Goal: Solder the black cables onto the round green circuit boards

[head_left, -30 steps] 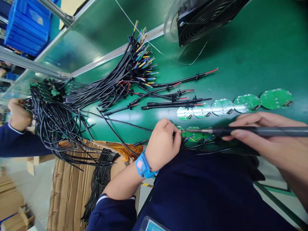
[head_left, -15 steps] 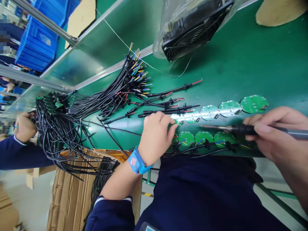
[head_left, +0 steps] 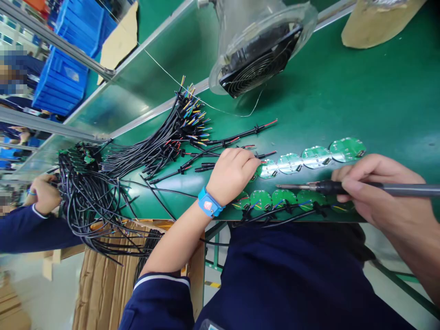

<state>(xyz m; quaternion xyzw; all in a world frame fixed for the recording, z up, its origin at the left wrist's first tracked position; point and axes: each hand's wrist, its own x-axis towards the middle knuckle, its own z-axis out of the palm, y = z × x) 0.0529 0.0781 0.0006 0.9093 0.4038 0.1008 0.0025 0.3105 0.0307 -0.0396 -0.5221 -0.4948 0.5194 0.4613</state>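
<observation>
My right hand [head_left: 381, 192] grips a soldering iron [head_left: 330, 187], its tip pointing left between two rows of round green circuit boards. My left hand [head_left: 233, 176], with a blue wristband [head_left: 209, 202], is curled over the left end of the upper board row [head_left: 290, 163] and the black cables there. Its fingertips point down, and what they grip is hidden. A red-tipped wire shows just beyond its knuckles. Along the bench's near edge, the lower board row [head_left: 260, 200] has coloured wires and black cables [head_left: 288, 211] lying against it.
A fan [head_left: 263, 62] in a clear duct stands behind the boards. Bundled black cables [head_left: 165, 128] with stripped ends lie left of centre. At far left, another person's hand [head_left: 46, 195] is beside a tangled cable heap [head_left: 85, 197]. A cardboard box [head_left: 103, 284] stands below the bench.
My left hand has moved slightly right and up over the cables and the leftmost upper boards. The soldering iron stays between the rows. The whole view has shifted a little.
</observation>
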